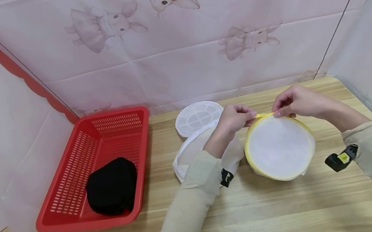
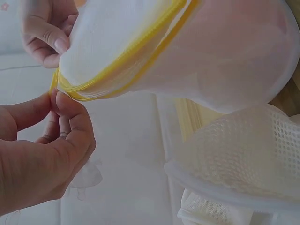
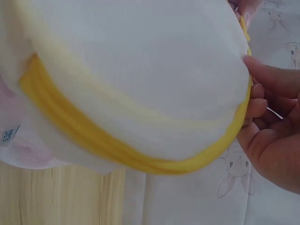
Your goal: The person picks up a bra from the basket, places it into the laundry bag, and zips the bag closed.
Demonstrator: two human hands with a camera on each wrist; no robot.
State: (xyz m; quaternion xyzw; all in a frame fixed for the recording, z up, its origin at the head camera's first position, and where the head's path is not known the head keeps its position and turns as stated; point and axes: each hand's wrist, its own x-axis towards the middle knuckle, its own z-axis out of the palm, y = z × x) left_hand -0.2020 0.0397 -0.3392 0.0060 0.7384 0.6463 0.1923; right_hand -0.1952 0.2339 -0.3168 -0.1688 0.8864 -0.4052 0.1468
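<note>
A round white mesh laundry bag (image 1: pixel 280 147) with a yellow zipper band (image 3: pixel 159 166) round its top is raised toward the far side of the table, its top turned to the head camera. My left hand (image 1: pixel 234 118) pinches a yellow strip at the bag's far edge between thumb and forefinger, seen close up in the left wrist view. Just right of it, my right hand (image 1: pixel 298 102) grips the same edge, thumb on the white top and fingers behind the yellow band (image 2: pixel 136 51). In the right wrist view a small printed tag (image 3: pixel 8 135) shows on the bag's side.
A second white mesh bag (image 1: pixel 189 148) lies partly under my left forearm. Behind it is a flat white round piece (image 1: pixel 198 117) with a ribbed pattern. To the left, a red plastic basket (image 1: pixel 88 225) holds a black cloth item (image 1: pixel 112 185). Printed fabric walls (image 1: pixel 182 71) enclose the table.
</note>
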